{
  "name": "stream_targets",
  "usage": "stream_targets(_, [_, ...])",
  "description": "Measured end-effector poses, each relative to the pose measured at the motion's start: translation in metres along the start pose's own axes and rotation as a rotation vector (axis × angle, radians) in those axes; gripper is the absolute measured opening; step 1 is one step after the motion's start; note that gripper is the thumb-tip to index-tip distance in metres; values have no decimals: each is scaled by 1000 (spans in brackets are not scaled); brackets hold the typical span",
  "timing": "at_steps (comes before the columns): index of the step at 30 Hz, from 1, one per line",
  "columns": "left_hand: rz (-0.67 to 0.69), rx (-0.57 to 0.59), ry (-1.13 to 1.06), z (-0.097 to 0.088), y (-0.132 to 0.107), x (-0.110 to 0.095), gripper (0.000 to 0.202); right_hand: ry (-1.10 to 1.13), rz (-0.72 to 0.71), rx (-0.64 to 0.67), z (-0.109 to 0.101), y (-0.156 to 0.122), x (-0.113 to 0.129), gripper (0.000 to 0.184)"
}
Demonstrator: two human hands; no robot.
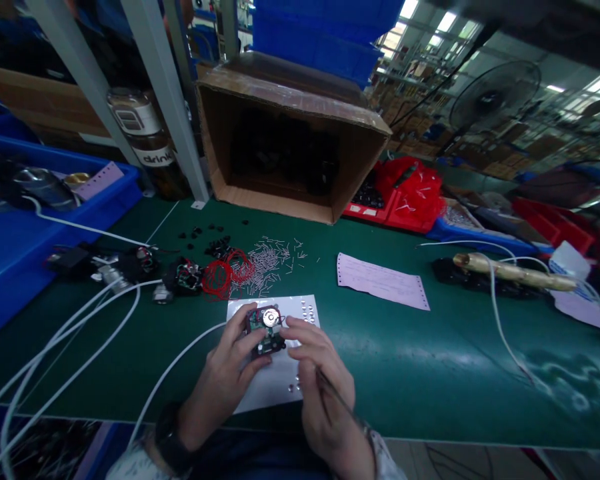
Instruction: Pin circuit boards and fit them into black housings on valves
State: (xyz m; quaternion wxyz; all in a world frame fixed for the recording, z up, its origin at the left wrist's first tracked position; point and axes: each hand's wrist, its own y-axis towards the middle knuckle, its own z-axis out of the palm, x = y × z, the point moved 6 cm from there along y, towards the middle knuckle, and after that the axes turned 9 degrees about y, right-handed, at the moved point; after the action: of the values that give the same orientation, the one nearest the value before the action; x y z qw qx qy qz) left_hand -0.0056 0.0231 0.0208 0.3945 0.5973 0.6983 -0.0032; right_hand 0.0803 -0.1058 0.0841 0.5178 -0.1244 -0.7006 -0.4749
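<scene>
My left hand point(227, 373) grips a small motor assembly point(265, 330) with a shiny round metal top and a dark body. It sits just above a white sheet point(280, 373) on the green mat. My right hand point(320, 380) touches the assembly's right side with its fingertips, and a thin dark tool runs back through the palm toward the wrist. Small shiny parts point(307, 309) lie on the sheet's far right corner.
Beyond the sheet lie red wire coils point(227, 273), a scatter of metal pins point(270, 263) and dark motor parts point(183, 277). An open cardboard box point(290, 133) stands behind them. White cables point(80, 333) cross the left; a pink paper point(380, 280) lies right. A blue bin point(25, 233) stands at left.
</scene>
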Motion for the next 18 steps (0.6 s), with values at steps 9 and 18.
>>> stream_targets(9, [-129,-23,-199,2,-3,10,43,-82,766,390,0,40,-88,43])
stream_targets(18, [-318,84,-204,-4,3,13,52,410,1088,280,17,-9,-95,50])
